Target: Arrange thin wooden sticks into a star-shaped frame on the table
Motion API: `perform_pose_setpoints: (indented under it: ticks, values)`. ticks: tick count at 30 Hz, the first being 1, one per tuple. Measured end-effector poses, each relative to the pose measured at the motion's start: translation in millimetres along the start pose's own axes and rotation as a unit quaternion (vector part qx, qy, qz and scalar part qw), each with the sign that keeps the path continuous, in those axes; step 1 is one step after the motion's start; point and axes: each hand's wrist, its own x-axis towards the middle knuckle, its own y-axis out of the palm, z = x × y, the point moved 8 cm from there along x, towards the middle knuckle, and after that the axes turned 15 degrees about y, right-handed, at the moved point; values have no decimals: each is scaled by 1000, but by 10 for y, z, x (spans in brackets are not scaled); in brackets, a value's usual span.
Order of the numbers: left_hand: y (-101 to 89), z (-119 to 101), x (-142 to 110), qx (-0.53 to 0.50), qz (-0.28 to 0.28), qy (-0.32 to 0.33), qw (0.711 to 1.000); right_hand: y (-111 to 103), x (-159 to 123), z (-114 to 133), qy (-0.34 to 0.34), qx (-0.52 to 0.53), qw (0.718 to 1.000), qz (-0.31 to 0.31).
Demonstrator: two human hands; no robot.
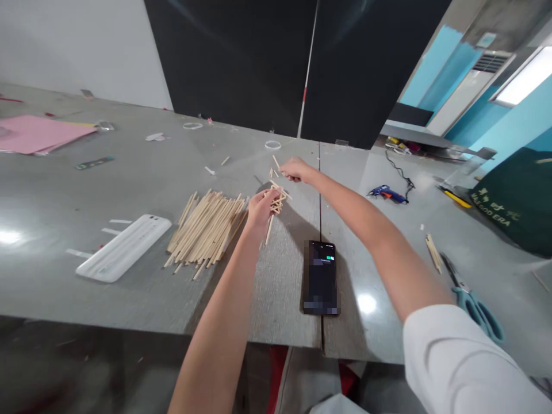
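My left hand (260, 210) is closed around a small bundle of wooden sticks (276, 201), one of which hangs down toward the table. My right hand (296, 170) reaches farther out and pinches a single short stick (276, 162) just above the grey table (142, 190). A loose pile of long wooden sticks (207, 229) lies on the table just left of my left hand.
A phone (319, 277) lies near the front edge. A white plastic lid (124, 247) sits at the left, pink paper (37, 133) far left. On the right are a blue glue gun (387, 194), teal scissors (474, 303), a few sticks (433, 252) and a dark green bag (517, 201).
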Motion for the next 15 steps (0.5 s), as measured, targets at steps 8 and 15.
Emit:
perform_pose_setpoints:
  ticks: [8, 15]
  values:
    - [637, -157, -393, 85, 237, 5, 968, -270, -1648, -1648, -85, 167, 980, 70]
    - [1009, -118, -763, 151, 348, 23, 925, -309, -2163, -2647, -49, 194, 980, -27]
